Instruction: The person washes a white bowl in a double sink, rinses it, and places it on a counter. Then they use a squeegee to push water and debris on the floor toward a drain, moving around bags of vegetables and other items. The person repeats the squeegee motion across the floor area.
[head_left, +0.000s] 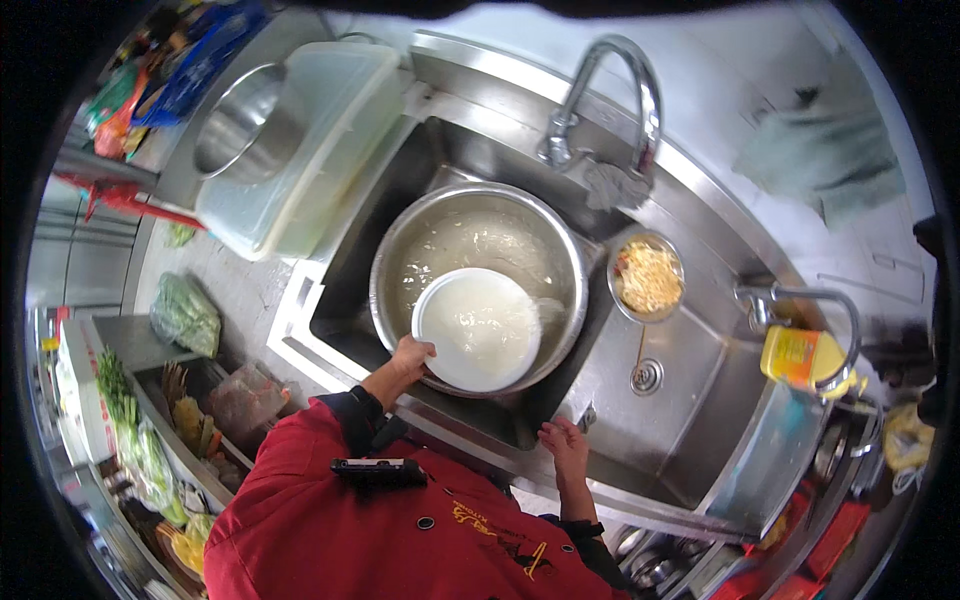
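Observation:
My left hand (413, 357) grips the rim of a round white bowl (478, 330) filled with cloudy liquid. That bowl sits within a large steel basin (385, 276) of cloudy water, which stands in the left compartment of a steel sink (429, 150). Over the sink's front edge, near the divider, my right hand (566, 442) holds nothing, its fingers apart and slightly curled. A small metal bowl of shredded, yellowish food (648, 276) rests in the right compartment, above the drain (646, 376).
Two curved faucets (649, 97) (844, 300) rise behind and right. A grey cloth (611, 186) lies below one. At left, a steel bowl (251, 124) tops a lidded plastic bin (337, 142). A yellow jug (802, 360) stands right; bagged greens (185, 313) lie left.

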